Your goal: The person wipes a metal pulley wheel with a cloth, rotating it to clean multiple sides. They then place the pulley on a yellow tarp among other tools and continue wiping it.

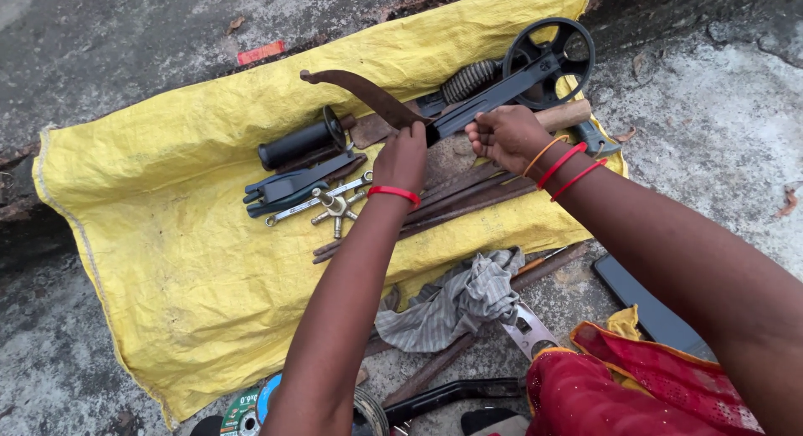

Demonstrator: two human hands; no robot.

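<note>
Your left hand (401,158) pinches the rusty curved blade (361,91) at its near end, fingers curled tight over it, the blade sweeping away up and left of your fingertips. Just right of them, your right hand (507,135) is closed around the dark metal bar (493,100), which runs up and right from your knuckles to the black wheel (549,63), over the yellow sack (184,235).

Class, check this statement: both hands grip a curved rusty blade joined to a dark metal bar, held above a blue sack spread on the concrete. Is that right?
Not quite: the sack is yellow, not blue, as the head view shows. The rest stands: the left hand and right hand grip the curved rusty blade joined to the dark metal bar above it.
</note>
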